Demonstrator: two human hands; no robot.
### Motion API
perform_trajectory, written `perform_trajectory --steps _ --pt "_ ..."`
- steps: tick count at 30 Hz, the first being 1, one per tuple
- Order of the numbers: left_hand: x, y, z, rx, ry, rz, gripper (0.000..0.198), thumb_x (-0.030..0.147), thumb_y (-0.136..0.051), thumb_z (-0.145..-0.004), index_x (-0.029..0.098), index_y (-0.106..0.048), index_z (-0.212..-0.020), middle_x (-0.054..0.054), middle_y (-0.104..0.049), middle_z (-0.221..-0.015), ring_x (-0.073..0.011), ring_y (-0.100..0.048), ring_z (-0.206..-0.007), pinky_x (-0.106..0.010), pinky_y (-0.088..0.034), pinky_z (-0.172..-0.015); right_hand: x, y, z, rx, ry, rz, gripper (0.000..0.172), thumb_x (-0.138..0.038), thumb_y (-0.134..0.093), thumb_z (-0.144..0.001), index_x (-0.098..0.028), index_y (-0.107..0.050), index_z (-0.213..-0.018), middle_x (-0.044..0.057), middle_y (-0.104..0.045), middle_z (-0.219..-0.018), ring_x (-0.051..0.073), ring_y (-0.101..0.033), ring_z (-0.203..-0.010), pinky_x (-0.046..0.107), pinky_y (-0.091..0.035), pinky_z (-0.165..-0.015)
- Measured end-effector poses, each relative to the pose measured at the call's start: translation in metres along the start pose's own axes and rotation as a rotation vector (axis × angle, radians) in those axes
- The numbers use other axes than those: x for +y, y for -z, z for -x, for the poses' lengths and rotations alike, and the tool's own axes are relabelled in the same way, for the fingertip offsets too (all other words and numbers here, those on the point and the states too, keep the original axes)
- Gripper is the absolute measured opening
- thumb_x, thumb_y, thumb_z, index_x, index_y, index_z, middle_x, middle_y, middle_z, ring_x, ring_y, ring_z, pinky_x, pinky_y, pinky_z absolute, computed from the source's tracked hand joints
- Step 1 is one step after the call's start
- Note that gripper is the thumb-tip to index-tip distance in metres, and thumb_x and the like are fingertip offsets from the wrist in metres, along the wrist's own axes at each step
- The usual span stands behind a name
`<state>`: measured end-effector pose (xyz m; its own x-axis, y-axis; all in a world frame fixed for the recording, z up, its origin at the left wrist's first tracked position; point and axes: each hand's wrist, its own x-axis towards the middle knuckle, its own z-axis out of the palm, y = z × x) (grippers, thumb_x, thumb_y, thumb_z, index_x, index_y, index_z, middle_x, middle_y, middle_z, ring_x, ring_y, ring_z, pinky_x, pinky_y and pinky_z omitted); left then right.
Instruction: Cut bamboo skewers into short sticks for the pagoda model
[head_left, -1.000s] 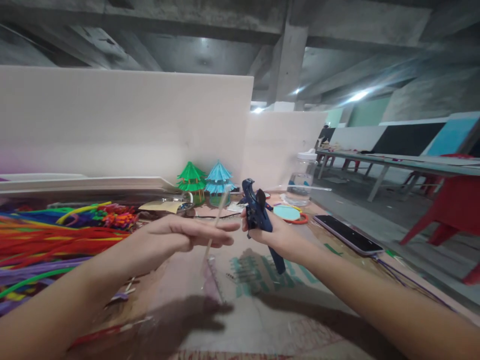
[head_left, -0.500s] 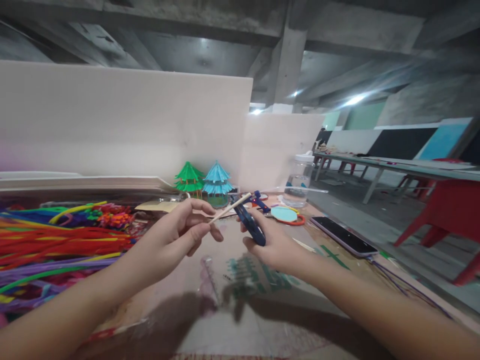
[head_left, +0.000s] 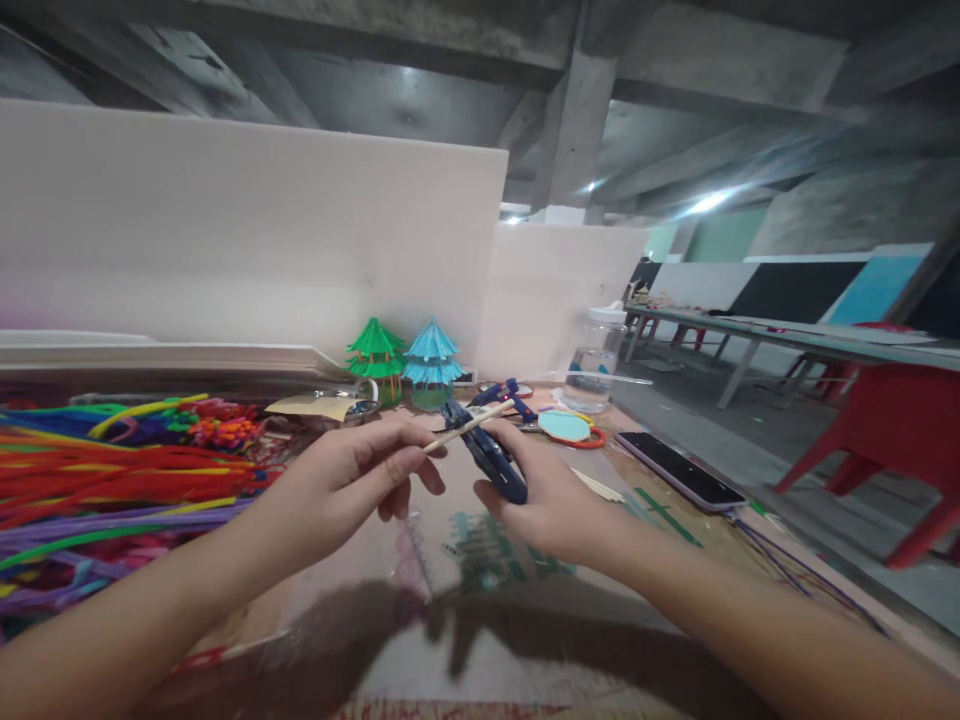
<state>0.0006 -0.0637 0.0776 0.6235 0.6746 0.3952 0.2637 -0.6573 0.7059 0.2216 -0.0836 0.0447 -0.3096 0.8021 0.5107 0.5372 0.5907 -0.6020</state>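
Between thumb and fingers, my left hand (head_left: 367, 475) pinches a thin pale wooden stick (head_left: 459, 428), which slants up to the right. A dark blue hand tool (head_left: 491, 465) is gripped in my right hand (head_left: 544, 490), its tip up and to the left. The stick crosses the tool near its upper part; whether the tool's jaws bite on it is too small to tell. Both hands are above the table (head_left: 337, 600). Behind them stand a green tiered paper tower (head_left: 376, 355) and a light blue one (head_left: 433, 358).
Colourful pipe cleaners (head_left: 127, 470) fill the left side. A blue glue gun (head_left: 517, 398), scissors with orange handles (head_left: 596, 437), a light blue disc (head_left: 564, 427) and a water bottle (head_left: 596, 360) stand or lie behind. A phone (head_left: 679, 470) lies right. White boards (head_left: 247, 240) rise behind.
The tool in my right hand has turned a little, and its head now shows beyond the stick. The stick lies slightly flatter. My left hand keeps its pinch.
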Motion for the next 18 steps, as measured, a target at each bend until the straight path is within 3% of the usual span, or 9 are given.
perform_trajectory --steps 5,8,11,13,15,18 --pt "-0.002 0.0 0.001 0.12 -0.069 0.029 0.028 0.046 -0.053 -0.093 0.019 -0.059 -0.089 -0.007 -0.072 -0.087 -0.0186 -0.068 -0.082 -0.029 -0.055 -0.073 0.01 0.003 -0.004 0.054 -0.152 -0.052 0.028 -0.031 -0.056 -0.077 -0.021 -0.052 -0.103 0.003 -0.06 -0.086 0.02 -0.056 -0.077 0.035 -0.045 -0.073" --pt "0.001 0.001 0.001 0.204 -0.089 -0.12 0.021 0.039 -0.059 -0.089 0.019 -0.064 -0.085 -0.003 -0.068 -0.077 -0.0167 -0.064 -0.075 -0.028 -0.051 -0.068 0.019 0.004 -0.008 0.096 -0.166 -0.119 0.024 -0.034 -0.055 -0.077 -0.021 -0.051 -0.095 0.001 -0.056 -0.082 0.018 -0.052 -0.075 0.034 -0.043 -0.072" --pt "0.003 0.004 -0.001 0.155 -0.009 -0.007 0.022 0.037 -0.057 -0.088 0.019 -0.069 -0.094 0.0 -0.065 -0.063 -0.0142 -0.059 -0.058 -0.027 -0.049 -0.057 0.023 0.005 -0.009 0.104 -0.182 -0.143 0.022 -0.035 -0.056 -0.076 -0.021 -0.05 -0.093 0.001 -0.055 -0.083 0.018 -0.052 -0.076 0.034 -0.043 -0.073" --pt "0.002 0.007 -0.004 0.094 0.032 0.148 0.027 0.038 -0.056 -0.087 0.018 -0.071 -0.096 -0.005 -0.072 -0.073 -0.0175 -0.066 -0.067 -0.031 -0.054 -0.066 0.023 0.004 -0.009 0.102 -0.183 -0.13 0.022 -0.034 -0.055 -0.076 -0.022 -0.051 -0.094 0.001 -0.056 -0.085 0.019 -0.053 -0.078 0.035 -0.044 -0.074" --pt "-0.001 0.011 -0.007 0.07 0.058 0.242 0.035 0.044 -0.053 -0.087 0.017 -0.073 -0.085 -0.01 -0.075 -0.085 -0.0221 -0.07 -0.081 -0.037 -0.056 -0.078 0.021 0.004 -0.008 0.101 -0.162 -0.106 0.022 -0.033 -0.054 -0.077 -0.022 -0.051 -0.096 0.002 -0.057 -0.086 0.019 -0.054 -0.08 0.036 -0.044 -0.076" --pt "-0.005 0.015 -0.009 0.13 0.063 0.213 0.039 0.049 -0.056 -0.087 0.017 -0.067 -0.069 -0.007 -0.072 -0.072 -0.0195 -0.068 -0.073 -0.033 -0.056 -0.073 0.018 0.006 -0.007 0.103 -0.123 -0.052 0.027 -0.033 -0.054 -0.078 -0.02 -0.051 -0.102 0.004 -0.058 -0.089 0.021 -0.055 -0.081 0.038 -0.045 -0.077"
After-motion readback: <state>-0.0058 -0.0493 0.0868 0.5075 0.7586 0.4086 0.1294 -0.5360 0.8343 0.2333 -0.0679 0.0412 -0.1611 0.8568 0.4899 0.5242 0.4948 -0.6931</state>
